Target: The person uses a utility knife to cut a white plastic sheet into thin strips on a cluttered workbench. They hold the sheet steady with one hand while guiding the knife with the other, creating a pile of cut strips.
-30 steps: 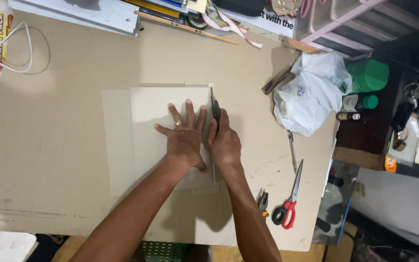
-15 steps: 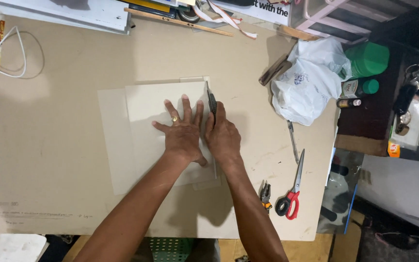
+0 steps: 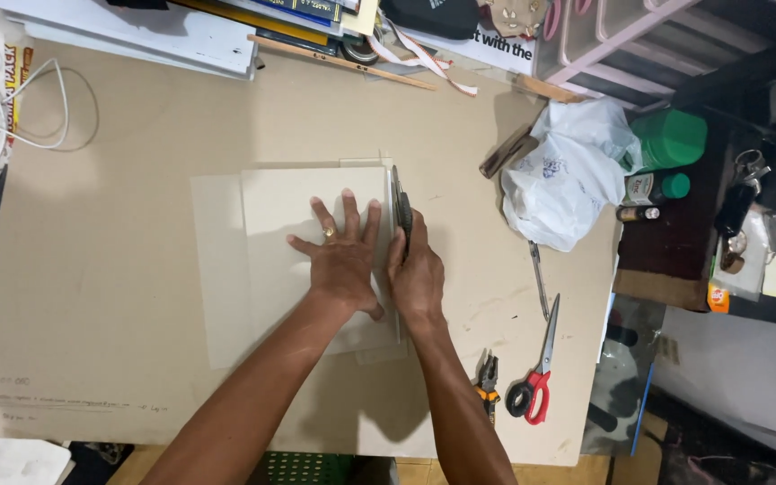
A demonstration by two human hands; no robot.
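My left hand (image 3: 343, 260) lies flat with fingers spread on a pale cream sheet (image 3: 289, 216) that rests on a larger clear sheet (image 3: 217, 269) in the middle of the brown board. My right hand (image 3: 417, 274) grips a dark utility knife (image 3: 401, 208), its blade pointing away from me along the right edge of the cream sheet. The two hands touch side by side. A ring shows on one left finger.
Red-handled scissors (image 3: 536, 377) and small pliers (image 3: 489, 377) lie near the front right. A white plastic bag (image 3: 559, 180) and green container (image 3: 671, 136) sit at the right. A white cable (image 3: 51, 108) curls at far left; books and strips line the back edge.
Both hands have stayed pressed on the sheet; the right hand with the knife has drawn slightly back toward me along the sheet's edge. The camera view has shifted a little.
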